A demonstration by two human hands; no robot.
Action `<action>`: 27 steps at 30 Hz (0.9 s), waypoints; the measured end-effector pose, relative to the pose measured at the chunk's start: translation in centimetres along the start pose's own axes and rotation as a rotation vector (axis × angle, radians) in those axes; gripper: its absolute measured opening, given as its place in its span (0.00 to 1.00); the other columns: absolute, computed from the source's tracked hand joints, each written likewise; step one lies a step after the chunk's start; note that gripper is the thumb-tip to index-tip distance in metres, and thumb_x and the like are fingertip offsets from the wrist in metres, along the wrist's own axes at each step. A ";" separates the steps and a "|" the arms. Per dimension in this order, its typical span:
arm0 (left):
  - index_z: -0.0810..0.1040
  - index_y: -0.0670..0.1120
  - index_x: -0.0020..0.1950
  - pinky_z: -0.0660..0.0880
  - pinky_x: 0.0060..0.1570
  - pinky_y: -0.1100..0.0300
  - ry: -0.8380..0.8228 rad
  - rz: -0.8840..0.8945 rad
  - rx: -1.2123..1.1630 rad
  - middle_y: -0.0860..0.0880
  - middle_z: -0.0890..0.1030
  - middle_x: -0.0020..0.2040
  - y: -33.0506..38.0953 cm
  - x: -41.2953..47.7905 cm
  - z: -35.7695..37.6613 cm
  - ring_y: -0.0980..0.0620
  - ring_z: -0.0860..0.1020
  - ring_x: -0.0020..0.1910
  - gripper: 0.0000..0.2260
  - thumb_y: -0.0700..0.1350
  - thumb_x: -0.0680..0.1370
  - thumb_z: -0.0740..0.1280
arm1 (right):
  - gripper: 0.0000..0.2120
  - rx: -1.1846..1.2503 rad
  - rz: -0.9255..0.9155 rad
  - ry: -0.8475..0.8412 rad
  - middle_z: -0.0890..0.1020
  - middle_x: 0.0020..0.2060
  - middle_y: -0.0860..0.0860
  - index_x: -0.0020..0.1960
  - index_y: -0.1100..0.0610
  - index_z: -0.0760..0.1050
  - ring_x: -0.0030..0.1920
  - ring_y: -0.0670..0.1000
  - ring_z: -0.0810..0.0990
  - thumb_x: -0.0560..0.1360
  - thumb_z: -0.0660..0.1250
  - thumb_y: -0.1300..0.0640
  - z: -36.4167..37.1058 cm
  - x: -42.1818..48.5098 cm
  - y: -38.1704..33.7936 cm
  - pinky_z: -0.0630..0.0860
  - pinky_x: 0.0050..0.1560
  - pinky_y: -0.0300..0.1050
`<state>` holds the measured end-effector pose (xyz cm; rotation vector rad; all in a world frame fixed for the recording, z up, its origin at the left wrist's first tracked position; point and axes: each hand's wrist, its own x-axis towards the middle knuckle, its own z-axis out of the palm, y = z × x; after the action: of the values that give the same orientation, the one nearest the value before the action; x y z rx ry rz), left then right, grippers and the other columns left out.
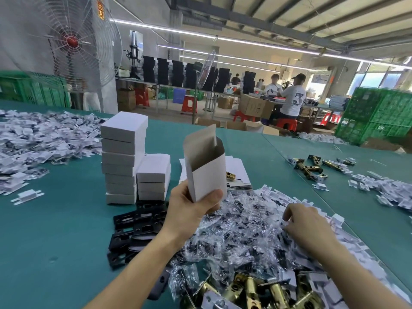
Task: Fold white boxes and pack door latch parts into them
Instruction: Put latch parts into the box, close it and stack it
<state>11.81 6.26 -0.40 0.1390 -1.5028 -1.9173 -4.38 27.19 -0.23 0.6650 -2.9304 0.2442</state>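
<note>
Item: one white box (pixel 205 168) of plain card, top flap raised, grey-brown inside showing, held upright above the green surface (pixel 55 230) in our left hand (pixel 191 210), grip clamped round its lower end. Our right hand (pixel 310 224) lies with curled fingers on the heap of bagged parts (pixel 240 230); we cannot tell whether its grip holds anything. Closed boxes (pixel 123 157) stand stacked behind, and brass latches (pixel 256 291) lie nearest us.

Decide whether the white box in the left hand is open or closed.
Open. The white box, gripped by the left hand, has its top flap standing up, brown interior showing.
</note>
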 end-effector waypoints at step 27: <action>0.84 0.56 0.44 0.81 0.36 0.59 -0.079 -0.083 0.436 0.58 0.83 0.42 -1.0 -0.2 -0.3 0.55 0.82 0.35 0.12 0.42 0.68 0.82 | 0.11 0.405 -0.828 0.402 0.80 0.46 0.37 0.55 0.49 0.81 0.50 0.52 0.77 0.73 0.70 0.52 -8.8 -1.8 -7.6 0.74 0.50 0.59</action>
<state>11.64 6.26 -1.47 0.3269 -1.9793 -1.6442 1.35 22.80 9.06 1.5790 -2.0194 0.7596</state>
